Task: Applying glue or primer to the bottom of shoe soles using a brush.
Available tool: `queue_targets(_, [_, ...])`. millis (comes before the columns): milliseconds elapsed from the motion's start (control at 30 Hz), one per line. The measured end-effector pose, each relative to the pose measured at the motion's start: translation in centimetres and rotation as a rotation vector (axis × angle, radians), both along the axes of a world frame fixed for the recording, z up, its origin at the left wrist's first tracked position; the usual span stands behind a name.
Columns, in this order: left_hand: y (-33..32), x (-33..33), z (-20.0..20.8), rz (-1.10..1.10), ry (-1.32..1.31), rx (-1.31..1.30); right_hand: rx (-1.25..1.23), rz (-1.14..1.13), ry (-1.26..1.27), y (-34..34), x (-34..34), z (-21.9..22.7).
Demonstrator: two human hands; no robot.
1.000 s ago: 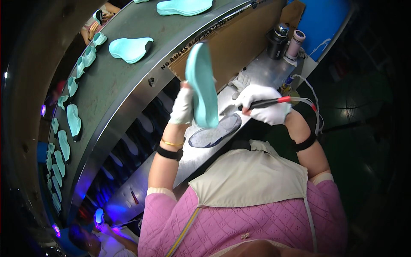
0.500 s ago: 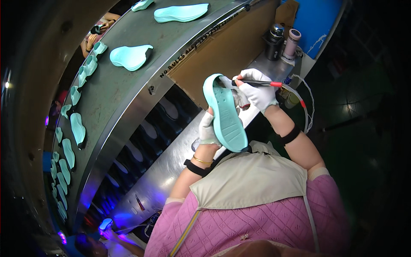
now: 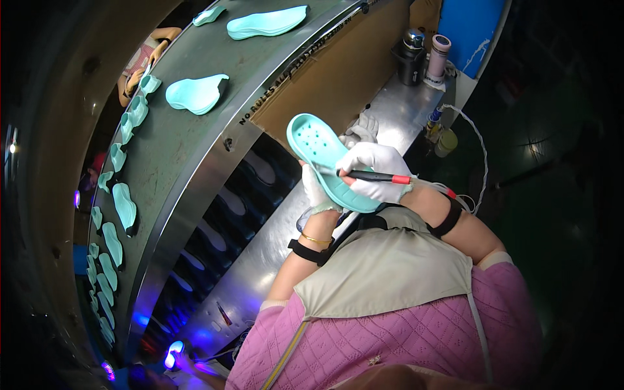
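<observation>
Left hand (image 3: 316, 192): grip closed on left rim of teal sole (image 3: 320, 146), above counter (image 3: 263, 257); right hand (image 3: 378, 161): grip pinching black-and-red pen-like tool (image 3: 377, 177) over it. Sole likely light, springy (rim the best hold). Farther left, green-grey belt (image 3: 170, 153) carrying similar soles (image 3: 268, 23).

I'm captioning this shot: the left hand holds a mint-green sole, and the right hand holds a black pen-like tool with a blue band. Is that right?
Not quite: the band on the black pen-like tool is red, not blue, as the head view shows. The rest stands: the left hand holds a mint-green sole, and the right hand holds the tool.
</observation>
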State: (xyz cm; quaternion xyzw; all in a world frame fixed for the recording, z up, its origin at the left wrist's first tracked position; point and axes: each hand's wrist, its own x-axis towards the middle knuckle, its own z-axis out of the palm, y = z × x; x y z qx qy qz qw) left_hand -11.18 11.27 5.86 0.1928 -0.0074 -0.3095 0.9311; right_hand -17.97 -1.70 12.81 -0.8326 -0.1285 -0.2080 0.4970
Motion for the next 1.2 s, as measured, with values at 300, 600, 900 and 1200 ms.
queue_targets(300, [1.0, 2.0, 0.4, 0.001, -0.026, -0.016, 0.084, 0.088, 0.077, 0.4, -1.5, -0.2])
queue_targets(600, [1.6, -1.1, 3.0, -0.256, -0.178, -0.344, 0.580, 0.034, 0.206, -0.9, -0.6, -0.8])
queue_targets(900, [1.9, -0.1, 2.9, -0.077, -0.089, -0.086, 0.394, 0.021, 0.206, 0.3, -2.0, 0.0])
queue_targets(1200, [2.4, 1.9, 2.9, -0.155, -0.099, -0.004, 0.385, 0.143, 0.193, 0.1, -1.6, -0.2])
